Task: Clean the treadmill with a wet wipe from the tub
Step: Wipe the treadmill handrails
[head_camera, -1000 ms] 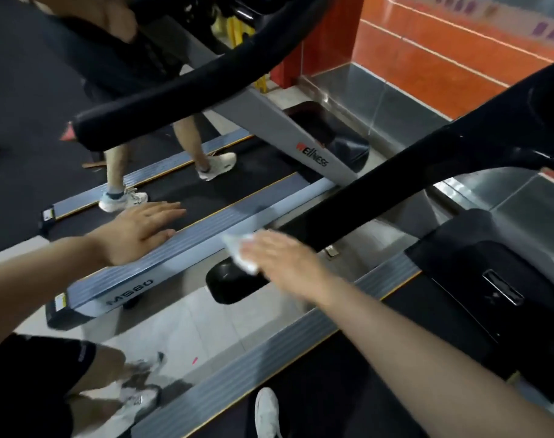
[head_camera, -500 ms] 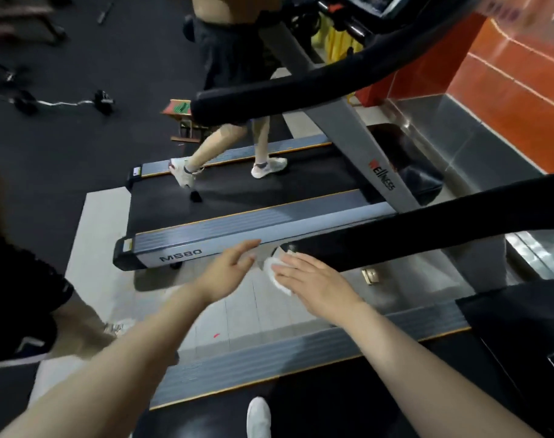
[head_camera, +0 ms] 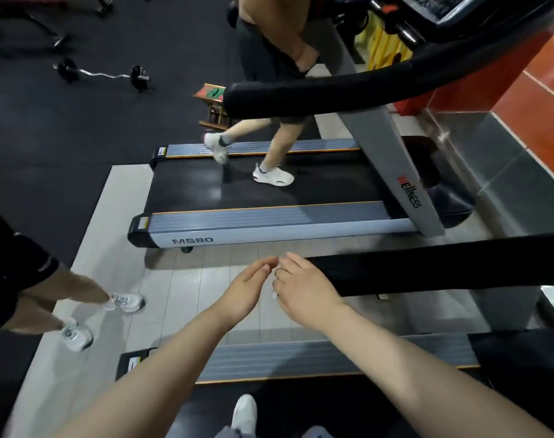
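I stand on a treadmill with a grey side rail (head_camera: 332, 355) and a black padded handrail (head_camera: 443, 270). My right hand (head_camera: 304, 289) sits at the handrail's free end, its fingers curled over a white wet wipe (head_camera: 274, 294). Only a small edge of the wipe shows under the hand. My left hand (head_camera: 247, 286) is beside it with relaxed fingers, its fingertips almost meeting those of the right hand. The tub is not in view.
A second treadmill (head_camera: 269, 229) runs parallel just beyond, with a person walking on its belt (head_camera: 332, 184). Another person's legs (head_camera: 79, 311) stand on the tiled strip at left. A barbell (head_camera: 101, 74) and a small wooden stool (head_camera: 214, 102) lie farther off.
My right hand slid with the wipe to the free end of the handrail. My left hand came in from the left to meet it. The view tilted down and back.
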